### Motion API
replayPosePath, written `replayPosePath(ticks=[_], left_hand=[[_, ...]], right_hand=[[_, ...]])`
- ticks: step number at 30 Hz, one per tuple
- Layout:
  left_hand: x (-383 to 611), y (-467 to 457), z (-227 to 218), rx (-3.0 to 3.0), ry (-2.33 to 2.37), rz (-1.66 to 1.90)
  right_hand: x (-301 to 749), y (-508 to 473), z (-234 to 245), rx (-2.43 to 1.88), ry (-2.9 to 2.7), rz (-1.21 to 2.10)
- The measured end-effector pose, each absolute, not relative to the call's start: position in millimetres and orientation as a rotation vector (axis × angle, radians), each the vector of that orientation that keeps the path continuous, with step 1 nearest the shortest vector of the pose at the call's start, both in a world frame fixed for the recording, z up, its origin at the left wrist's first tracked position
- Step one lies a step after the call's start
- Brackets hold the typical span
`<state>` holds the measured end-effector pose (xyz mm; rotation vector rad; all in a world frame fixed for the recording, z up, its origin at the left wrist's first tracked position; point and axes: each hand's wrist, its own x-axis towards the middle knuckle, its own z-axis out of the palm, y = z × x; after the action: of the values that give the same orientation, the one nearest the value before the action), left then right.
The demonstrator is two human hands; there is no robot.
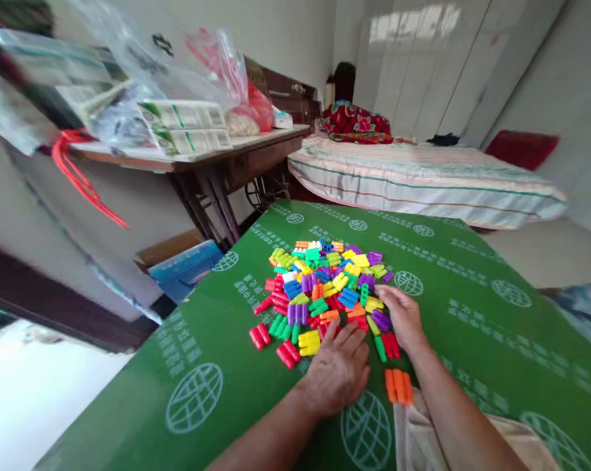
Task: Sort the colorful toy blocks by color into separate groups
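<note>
A heap of colourful plastic building pieces [347, 299], shaped like short tubes joined side by side, lies on a green table [217, 314]. My left hand [337, 369] rests palm down at the near edge of the heap, fingers apart, over some red pieces [325, 329]. At the heap's right side, my right hand [401, 314] has its fingertips drawn together beside a green piece [364, 294] and purple ones. Whatever is between those fingertips is hidden. An orange piece [398, 386] lies apart, nearer to me, below the right hand.
Beige cloth [420, 435] lies under my right forearm at the near edge. Behind stands a bed [413, 173] with striped covers. At the left, a sewing-machine table [256, 150] carries boxes [190, 124] and plastic bags; a blue box [185, 265] is below.
</note>
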<state>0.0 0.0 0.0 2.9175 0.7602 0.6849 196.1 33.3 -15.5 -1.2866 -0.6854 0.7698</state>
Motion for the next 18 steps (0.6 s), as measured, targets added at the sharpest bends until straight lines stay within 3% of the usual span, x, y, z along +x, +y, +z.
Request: replayPosePath(ticks=[18], left_hand=[[1.5,-3.5,4.2,2.940,0.775,0.701]], right_hand=[[190.9,28.2,-7.9,-1.333,-0.645,0.822]])
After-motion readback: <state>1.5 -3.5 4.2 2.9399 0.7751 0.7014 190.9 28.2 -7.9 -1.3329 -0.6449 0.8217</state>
